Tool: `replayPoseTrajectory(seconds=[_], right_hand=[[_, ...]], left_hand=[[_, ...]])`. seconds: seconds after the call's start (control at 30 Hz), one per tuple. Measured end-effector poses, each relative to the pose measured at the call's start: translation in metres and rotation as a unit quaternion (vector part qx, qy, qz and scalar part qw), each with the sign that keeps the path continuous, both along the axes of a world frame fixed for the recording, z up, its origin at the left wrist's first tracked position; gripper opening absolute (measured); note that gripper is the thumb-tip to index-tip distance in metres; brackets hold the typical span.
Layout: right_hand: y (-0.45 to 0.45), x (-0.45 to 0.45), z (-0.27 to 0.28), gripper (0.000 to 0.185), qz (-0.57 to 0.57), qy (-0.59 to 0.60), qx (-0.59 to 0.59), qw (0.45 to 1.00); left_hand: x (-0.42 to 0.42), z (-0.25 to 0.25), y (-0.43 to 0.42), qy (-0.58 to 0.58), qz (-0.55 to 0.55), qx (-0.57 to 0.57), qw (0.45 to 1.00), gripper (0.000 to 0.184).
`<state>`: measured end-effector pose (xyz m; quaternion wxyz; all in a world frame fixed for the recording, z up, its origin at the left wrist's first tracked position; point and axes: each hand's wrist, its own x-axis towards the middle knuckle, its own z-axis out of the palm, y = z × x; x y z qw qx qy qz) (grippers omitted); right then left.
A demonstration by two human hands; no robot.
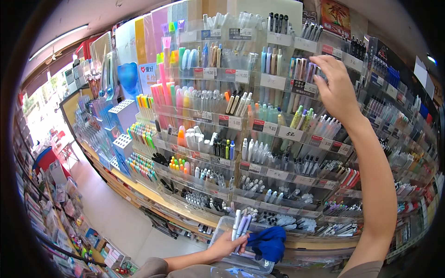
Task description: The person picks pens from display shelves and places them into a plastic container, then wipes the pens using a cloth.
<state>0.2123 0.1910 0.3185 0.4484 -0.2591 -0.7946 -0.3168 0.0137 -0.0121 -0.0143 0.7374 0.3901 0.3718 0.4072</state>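
The left grip (228, 244) already has a few pens (240, 224). The right grip (334, 84) looks loose and empty by other pens (298, 68); lots more fill the rack (187, 36).

Right hand (334, 85) up at pen rack (178, 74), left hand (226, 245) low with pens.
Right thumb and fingers parted beside upper-row pens (302, 69); contact unclear. Left fist grips a few white and purple pens (241, 223) over a clear bin (220, 228); blue fabric bundle (270, 244) just beside it. Price labels (272, 81) along rack tiers. Bright doorway (44, 109) far left.
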Motion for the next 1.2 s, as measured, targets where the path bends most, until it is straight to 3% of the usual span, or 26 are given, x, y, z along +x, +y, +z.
replayPoseTrajectory(seconds=[0.2, 0.43, 0.53, 0.63, 0.7, 0.77, 0.83, 0.97, 1.1, 1.2], right_hand=[[0.024, -0.014, 0.002, 0.025, -0.079, -0.010, 0.002, 0.997], [0.032, -0.009, 0.008, 0.020, -0.017, 0.011, -0.029, 0.999], [0.022, -0.010, 0.006, 0.019, 0.039, 0.052, 0.025, 0.998], [-0.016, -0.014, -0.007, 0.018, 0.042, 0.078, -0.021, 0.996], [-0.048, -0.019, -0.030, 0.010, 0.115, 0.064, -0.090, 0.987], [-0.081, -0.021, -0.068, 0.007, 0.131, -0.025, -0.166, 0.977], [-0.112, -0.020, -0.124, 0.011, 0.141, -0.108, -0.282, 0.943], [-0.161, -0.012, -0.241, 0.021, 0.053, -0.291, -0.520, 0.801], [-0.178, -0.015, -0.310, 0.020, -0.021, -0.416, -0.506, 0.755], [-0.171, -0.022, -0.313, 0.016, -0.040, -0.326, -0.628, 0.705]], left_hand=[[0.000, -0.003, -0.002, 0.014, -0.009, 0.001, 1.000, 0.022], [-0.002, -0.005, -0.001, 0.006, -0.010, 0.002, 1.000, 0.021], [-0.001, -0.002, -0.001, 0.007, -0.012, 0.006, 1.000, 0.021], [-0.005, 0.000, 0.001, 0.009, 0.008, 0.001, 1.000, 0.021], [-0.013, -0.001, 0.002, 0.055, 0.021, 0.020, 0.998, 0.020], [-0.019, 0.007, 0.005, 0.048, 0.054, 0.009, 0.997, 0.018], [-0.024, 0.003, 0.008, 0.032, 0.062, 0.026, 0.997, 0.020], [-0.024, 0.007, 0.010, -0.027, 0.029, -0.017, 0.999, 0.026], [-0.018, 0.011, 0.011, -0.065, -0.028, -0.042, 0.997, 0.031], [-0.016, 0.009, 0.010, -0.062, -0.050, -0.046, 0.996, 0.031]])
